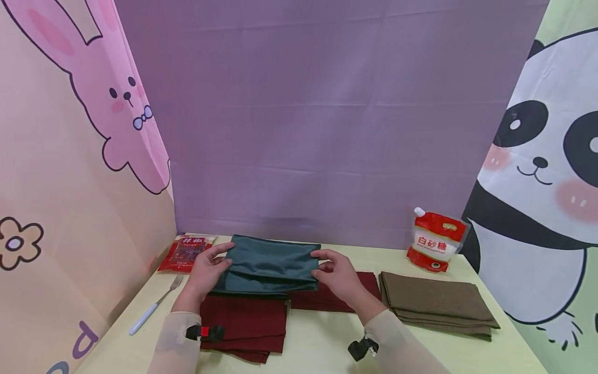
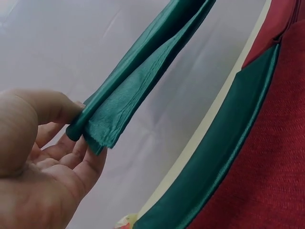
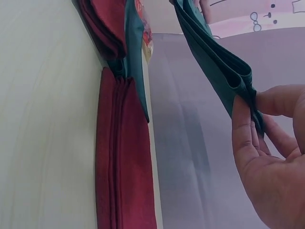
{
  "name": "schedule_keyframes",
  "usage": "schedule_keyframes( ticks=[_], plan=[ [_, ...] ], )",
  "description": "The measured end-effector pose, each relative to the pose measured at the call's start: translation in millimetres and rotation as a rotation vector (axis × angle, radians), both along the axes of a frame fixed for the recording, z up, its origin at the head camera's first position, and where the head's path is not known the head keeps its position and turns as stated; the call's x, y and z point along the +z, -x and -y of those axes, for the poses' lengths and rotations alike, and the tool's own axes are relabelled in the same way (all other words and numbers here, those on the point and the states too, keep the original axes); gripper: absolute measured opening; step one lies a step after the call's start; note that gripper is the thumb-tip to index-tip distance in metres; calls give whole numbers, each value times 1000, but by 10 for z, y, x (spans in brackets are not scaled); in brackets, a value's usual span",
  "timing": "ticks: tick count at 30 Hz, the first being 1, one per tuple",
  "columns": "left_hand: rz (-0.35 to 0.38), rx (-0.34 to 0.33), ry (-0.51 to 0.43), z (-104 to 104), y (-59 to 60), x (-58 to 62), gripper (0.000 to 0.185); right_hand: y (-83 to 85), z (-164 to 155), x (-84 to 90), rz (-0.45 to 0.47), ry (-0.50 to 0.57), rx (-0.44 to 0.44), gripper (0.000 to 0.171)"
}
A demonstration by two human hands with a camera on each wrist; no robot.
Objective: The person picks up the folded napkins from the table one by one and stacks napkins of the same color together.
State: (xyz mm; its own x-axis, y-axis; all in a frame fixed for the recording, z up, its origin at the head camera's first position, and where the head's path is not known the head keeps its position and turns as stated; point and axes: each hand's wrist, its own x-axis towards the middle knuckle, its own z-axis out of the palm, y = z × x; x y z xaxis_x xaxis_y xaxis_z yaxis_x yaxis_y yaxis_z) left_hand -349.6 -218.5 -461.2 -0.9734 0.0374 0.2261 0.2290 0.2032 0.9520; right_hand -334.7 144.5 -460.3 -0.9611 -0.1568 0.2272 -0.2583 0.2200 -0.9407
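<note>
Your green cloth [image 1: 271, 265] is folded into a flat bundle and held up off the table [image 1: 327, 343], approx. centre, w/ one more green layer still lying under it on the red cloths. Your left hand [image 1: 205, 272] pinches its left end: in the left wrist view the thumb [image 2: 43, 107] sits on top of the folded edge [image 2: 95, 126] and the fingers are curled underneath, so the layers are clamped between them. Your right hand [image 1: 338, 275] does the same at the right end; the right wrist view shows thumb and fingers [image 3: 243, 133] closed on the stacked folds [image 3: 233, 78], several layers thick. The bundle hangs level between both hands, tilted a little toward you. Directly below, a red cloth [image 1: 245, 324] lies folded at the near left, and a 2nd red cloth [image 1: 327, 298] sits beside it, partly under your right wrist. Right of those, apart from them, is a folded brown cloth [image 1: 436, 304]. Behind it at the back edge stands a red-and-white pouch [image 1: 436, 244]. At the far left corner lies a red snack pkt [image 1: 187, 252], and just in front of it a fork [image 1: 156, 304] w/ a white handle, angled along the table edge. Purple backdrop [image 1: 327, 119] behind, bunny and panda drapes at the sides.
</note>
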Motion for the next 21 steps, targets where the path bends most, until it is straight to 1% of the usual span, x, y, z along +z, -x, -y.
schedule_keyframes(
  ticks=[4,11,21],
  plan=[
    [2,28,-10,30,38,-39,41,22,61,-2,5,7,-4,38],
    [4,82,14,117,104,-132,38,70,140,-45,30,4,1,36],
    [18,125,54,220,131,-196,30,182,231,-192,63,-24,2,36]
  ],
)
